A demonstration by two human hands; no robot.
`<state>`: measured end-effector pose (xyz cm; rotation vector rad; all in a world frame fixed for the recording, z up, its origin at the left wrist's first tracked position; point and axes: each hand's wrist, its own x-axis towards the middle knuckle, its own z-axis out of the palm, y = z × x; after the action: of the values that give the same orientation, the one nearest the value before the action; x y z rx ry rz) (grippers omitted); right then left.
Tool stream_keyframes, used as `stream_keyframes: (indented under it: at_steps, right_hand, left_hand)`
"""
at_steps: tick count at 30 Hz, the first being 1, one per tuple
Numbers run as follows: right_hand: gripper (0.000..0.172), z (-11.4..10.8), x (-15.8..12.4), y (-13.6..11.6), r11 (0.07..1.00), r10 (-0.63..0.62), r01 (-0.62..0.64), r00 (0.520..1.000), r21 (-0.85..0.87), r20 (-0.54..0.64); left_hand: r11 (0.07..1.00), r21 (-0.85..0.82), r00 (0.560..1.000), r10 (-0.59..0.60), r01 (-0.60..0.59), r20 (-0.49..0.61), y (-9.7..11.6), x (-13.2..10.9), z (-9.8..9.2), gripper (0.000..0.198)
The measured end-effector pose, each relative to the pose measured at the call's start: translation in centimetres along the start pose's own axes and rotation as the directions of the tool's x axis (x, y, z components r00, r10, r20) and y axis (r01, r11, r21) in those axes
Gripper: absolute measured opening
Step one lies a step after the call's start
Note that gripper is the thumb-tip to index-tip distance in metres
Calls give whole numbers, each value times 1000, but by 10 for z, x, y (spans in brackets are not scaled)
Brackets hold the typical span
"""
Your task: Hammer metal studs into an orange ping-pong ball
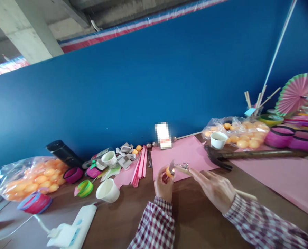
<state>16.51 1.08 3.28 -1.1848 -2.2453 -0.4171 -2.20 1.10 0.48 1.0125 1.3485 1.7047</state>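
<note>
Bench [190, 221]: brown top; a white power strip [87, 218] at near left, plug [57, 232] inserted
Right hand [216, 190]: gripping a wooden stick [247, 195], which passes under the palm; its front end reaches the orange ball [168, 172], though contact cannot be told
Left hand [163, 186]: fingers curled, gripping the orange ball by the near edge of the pink sheet [179, 148]; a grey pointed piece [171, 165] at the ball, its nature unclear
White cup [108, 191]: on the bench, left of the left hand
Pink sheet: flat, beyond the hands; small shiny pieces [185, 165] lie on it, near the stick's front end
Hammer [260, 154]: right of centre; head by the sheet's right edge
Clear bags: orange balls inside both; one bag at left [37, 176], another at right [244, 135]
Blue wall [143, 86]: behind everything on the bench
</note>
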Motion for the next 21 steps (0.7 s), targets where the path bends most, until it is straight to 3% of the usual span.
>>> stream_keyframes:
  at_steps: [7,16,21]
  right_hand:
    - [39,-3,0,2,999,44,-43,997,21,-58]
    - [38,-1,0,-3,1000,-7,8,1000,10,-9]
    - [38,-4,1,2,998,47,-45,997,34,-53]
  left_hand:
    - [999,35,1000,-19,20,-18,1,2,0,41]
    - [1000,14,1000,-2,2,12,0,1,1,37]
    - [998,-62,1000,-30,30,-3,-3,2,-1,51]
